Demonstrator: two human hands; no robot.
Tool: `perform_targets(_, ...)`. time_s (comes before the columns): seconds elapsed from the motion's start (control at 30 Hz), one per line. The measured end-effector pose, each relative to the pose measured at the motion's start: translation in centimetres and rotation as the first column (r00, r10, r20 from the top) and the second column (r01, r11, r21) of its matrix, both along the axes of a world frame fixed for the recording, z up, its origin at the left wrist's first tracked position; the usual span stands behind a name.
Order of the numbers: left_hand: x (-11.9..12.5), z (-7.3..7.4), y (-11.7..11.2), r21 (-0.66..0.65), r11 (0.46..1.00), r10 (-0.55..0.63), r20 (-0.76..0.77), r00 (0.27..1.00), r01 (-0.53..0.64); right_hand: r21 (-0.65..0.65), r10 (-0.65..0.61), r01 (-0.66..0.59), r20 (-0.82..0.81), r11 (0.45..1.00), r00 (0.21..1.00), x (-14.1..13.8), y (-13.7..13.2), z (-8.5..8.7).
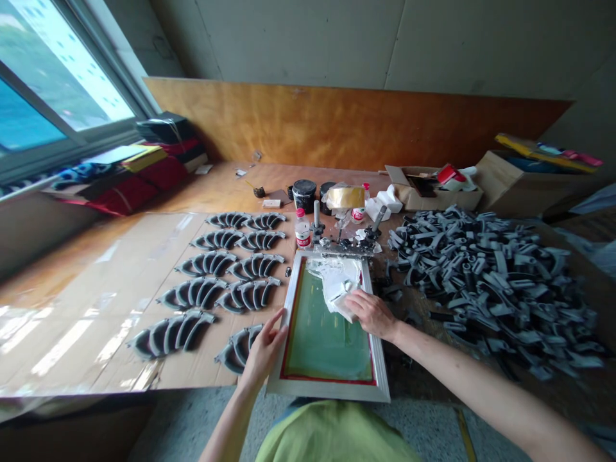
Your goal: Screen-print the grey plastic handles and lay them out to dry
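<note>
Head view: left hand (pixel 262 351) open, fingers against the left edge of a silver-framed printing screen (pixel 328 389), lying flat on the bench, green mesh up. Right hand (pixel 370 314) closed on a crumpled white rag (pixel 339 289) on the mesh. Beyond the frame: black hinge clamps (pixel 342 244), a red-labelled plastic bottle (pixel 303 231), its writing too small to read, and a black tin (pixel 304 196). Curved grey moulded pieces (pixel 206 263) stand in rows on cardboard at left; a loose heap of grey pieces (pixel 491 289) lies at right.
</note>
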State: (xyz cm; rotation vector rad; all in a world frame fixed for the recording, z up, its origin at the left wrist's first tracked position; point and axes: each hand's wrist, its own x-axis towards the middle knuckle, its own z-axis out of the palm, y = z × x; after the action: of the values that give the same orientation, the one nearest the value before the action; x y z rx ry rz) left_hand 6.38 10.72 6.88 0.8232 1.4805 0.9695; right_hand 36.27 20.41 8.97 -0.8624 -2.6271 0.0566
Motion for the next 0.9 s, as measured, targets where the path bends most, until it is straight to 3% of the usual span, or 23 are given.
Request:
perform_targets(0.1, -0.1, 0.3, 0.1, -0.002, 1.0, 0.002, -0.026, 1.0, -0.002, -0.07, -0.003, 0.002, -0.014, 0.998, 1.0, 0.8, 1.0, 1.6)
perform_targets(0.23, -0.3, 1.4, 0.2, 0.0, 1.0, -0.03, -0.074, 0.997, 0.03, -0.202, -0.242, 0.232, -0.029, 0.952, 0.97, -0.8, 6.3, 4.5)
perform_targets(0.37, -0.8, 4.8, 0.2, -0.015, 0.998, -0.063, -0.071, 0.995, 0.062, -0.251, -0.417, 0.415, 0.047, 0.875, 0.908, -2.1, 10.7, 6.4)
perform_targets(0.5, -1.2, 9.1, 1.3, 0.053, 0.999, 0.0, -0.061, 0.998, 0.003, -0.148, -0.578, 0.56, -0.136, 0.815, 0.805, 1.1, 11.6, 7.2)
perform_targets(0.6, -0.7, 11.7, 3.9, 0.227, 0.97, 0.069, 0.076, 0.995, -0.084, -0.283, -0.746, 0.691, -0.212, 0.665, 0.632, 4.9, 10.3, 5.9)
perform_targets(0.63, -0.4, 12.5, 5.0, 0.311, 0.943, 0.076, 0.134, 0.988, -0.115, -0.339, -0.776, 0.702, -0.191, 0.627, 0.601, 5.8, 9.5, 4.9)
perform_targets(0.7, 0.5, 14.1, 7.4, 0.446, 0.88, 0.078, 0.205, 0.976, -0.164, -0.413, -0.782, 0.681, -0.147, 0.605, 0.605, 6.4, 7.5, 2.6)
perform_targets(0.8, 1.5, 16.1, 10.4, 0.512, 0.838, 0.077, 0.229, 0.97, -0.187, -0.443, -0.685, 0.575, -0.136, 0.688, 0.715, 5.1, 4.5, -1.2)
perform_targets(0.9, 1.9, 16.4, 11.4, 0.524, 0.819, 0.1, 0.268, 0.958, -0.232, -0.399, -0.493, 0.41, -0.13, 0.82, 0.86, 3.1, 2.9, -3.7)
